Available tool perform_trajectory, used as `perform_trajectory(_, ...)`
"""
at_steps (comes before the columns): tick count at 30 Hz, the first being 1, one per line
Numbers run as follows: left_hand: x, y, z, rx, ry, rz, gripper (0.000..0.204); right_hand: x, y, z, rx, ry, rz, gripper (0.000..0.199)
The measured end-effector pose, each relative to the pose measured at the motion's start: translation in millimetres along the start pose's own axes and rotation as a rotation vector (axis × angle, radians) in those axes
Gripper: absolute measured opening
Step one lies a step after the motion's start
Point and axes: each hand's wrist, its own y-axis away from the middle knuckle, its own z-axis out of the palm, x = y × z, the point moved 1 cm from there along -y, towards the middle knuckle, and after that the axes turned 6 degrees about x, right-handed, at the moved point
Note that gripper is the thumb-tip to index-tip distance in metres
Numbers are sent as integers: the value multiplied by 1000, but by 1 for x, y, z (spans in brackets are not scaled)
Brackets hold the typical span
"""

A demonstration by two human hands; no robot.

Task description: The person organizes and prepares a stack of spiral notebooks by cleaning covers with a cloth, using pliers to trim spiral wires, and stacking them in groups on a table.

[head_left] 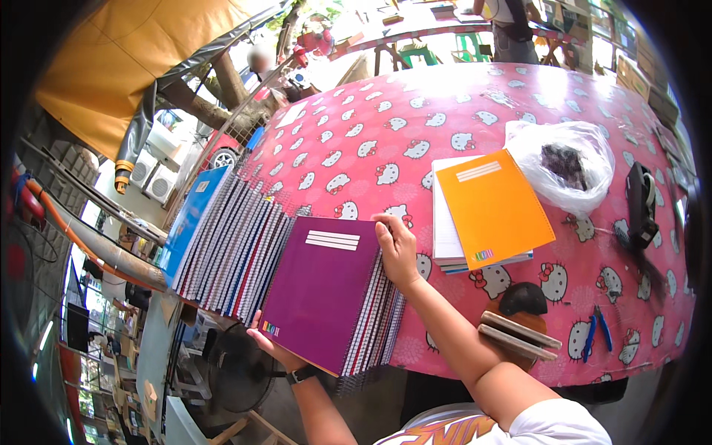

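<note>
A stack of spiral notebooks with a purple cover (319,285) leans at the left part of the pink table, its wire-bound edges facing right. My left hand (276,350), a dark watch on its wrist, grips the stack's lower left corner from beneath, its fingers partly hidden. My right hand (399,248) holds the upper right edge, with its fingertips bent over the cover's corner. Close on the left stands a long row of spiral notebooks (237,252), ending in a blue cover (194,215). To the right of my right hand lies an orange notebook (495,208) on a small pile.
A white plastic bag (560,167) with dark contents rests beyond the orange notebook. Blue-handled pliers (598,334), a wooden block tool with a black knob (519,326) and a black tool (641,204) lie at right. A metal rail (96,241) runs along the left. A person (513,30) stands far off.
</note>
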Motion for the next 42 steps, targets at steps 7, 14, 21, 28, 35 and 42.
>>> perform_trajectory(7,-5,-13,-9,-73,221,-214,44,-42,122,1,-159,144,-512,57)
perform_trajectory(14,-10,-7,0,-49,6,-95,44,-48,134,4,-132,232,-528,52)
perform_trajectory(21,-18,-21,-17,-45,-493,311,42,-51,142,6,-196,387,-591,45)
perform_trajectory(28,20,-11,-16,-70,-221,125,37,-103,159,-36,-335,111,-575,37)
perform_trajectory(35,105,59,36,-681,-581,633,49,-246,196,-64,-783,-326,-1003,18)
perform_trajectory(42,71,90,80,-1144,-1249,728,71,-281,219,-95,-383,-183,-1133,16)
